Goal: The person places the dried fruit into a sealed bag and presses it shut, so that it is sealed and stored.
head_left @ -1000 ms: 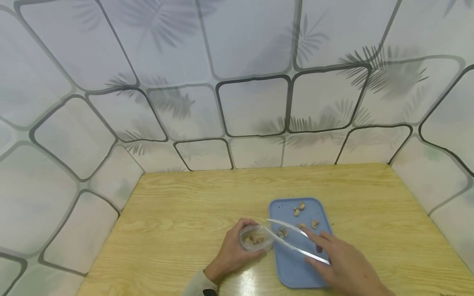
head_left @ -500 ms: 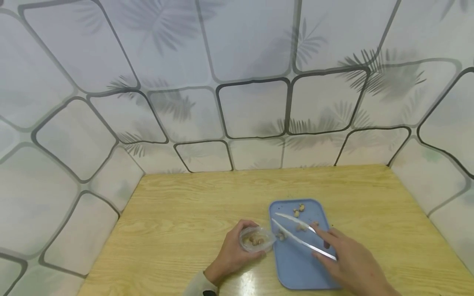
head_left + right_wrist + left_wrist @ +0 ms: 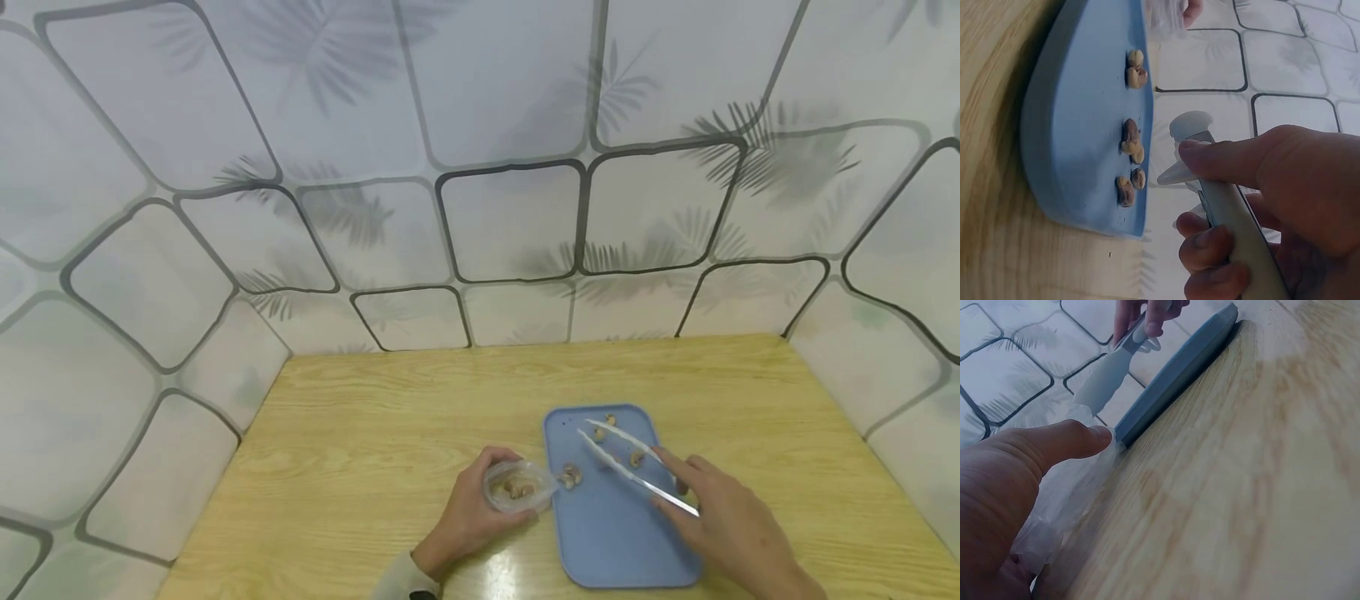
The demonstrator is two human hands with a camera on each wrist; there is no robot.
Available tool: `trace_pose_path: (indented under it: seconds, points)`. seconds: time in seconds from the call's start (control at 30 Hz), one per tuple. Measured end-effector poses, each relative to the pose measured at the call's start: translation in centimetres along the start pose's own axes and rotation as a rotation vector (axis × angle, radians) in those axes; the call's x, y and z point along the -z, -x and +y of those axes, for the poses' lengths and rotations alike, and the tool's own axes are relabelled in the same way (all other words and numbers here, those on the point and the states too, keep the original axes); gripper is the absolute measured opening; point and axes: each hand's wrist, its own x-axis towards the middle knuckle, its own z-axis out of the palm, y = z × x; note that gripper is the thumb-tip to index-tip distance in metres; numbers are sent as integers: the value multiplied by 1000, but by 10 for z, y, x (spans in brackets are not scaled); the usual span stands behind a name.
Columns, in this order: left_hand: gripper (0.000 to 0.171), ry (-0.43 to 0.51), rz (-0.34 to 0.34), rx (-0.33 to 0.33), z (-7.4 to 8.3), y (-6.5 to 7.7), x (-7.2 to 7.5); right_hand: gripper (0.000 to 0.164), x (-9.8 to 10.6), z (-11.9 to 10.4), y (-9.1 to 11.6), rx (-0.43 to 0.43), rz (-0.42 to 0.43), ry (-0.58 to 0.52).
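Note:
My left hand [image 3: 474, 507] holds a clear plastic bag [image 3: 542, 480] by its side, its mouth facing up and several cashews [image 3: 517, 487] inside. The thumb [image 3: 1069, 440] lies across the crinkled plastic in the left wrist view. With my right hand [image 3: 727, 518] I grip tongs [image 3: 660, 495] with pale tips, which stand apart above the blue tray [image 3: 615, 542]. No nut shows between the tips. Several skin-on cashews lie on the tray: a cluster [image 3: 571, 476] by its left edge, others near the far end. The right wrist view shows these tray cashews [image 3: 1131, 139] close up.
The tray lies on a wood-grain table [image 3: 390, 417], just right of the bag. A patterned light wall covering [image 3: 517, 221] rises behind the table and along both sides. Small dark crumbs dot the tray's far end.
My right hand and the tongs have moved right, with the tips passing from beside the bag's mouth to over the tray's far part. My left hand and the bag stay in place.

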Motion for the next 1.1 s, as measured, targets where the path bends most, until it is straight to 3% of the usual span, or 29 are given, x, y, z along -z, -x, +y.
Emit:
trace_pose_path:
  seconds: [0.17,0.57,1.1]
  points:
    - [69,-14,3,-20,-2,0,-1,64,-1,8,-2,-9,-7,1]
    - [68,-11,4,-23,-4,1,-1,69,1,12,-8,-69,-123,-10]
    - [68,-27,-3,-33,-4,0,0,68,4,15,-19,-61,-172,-2]
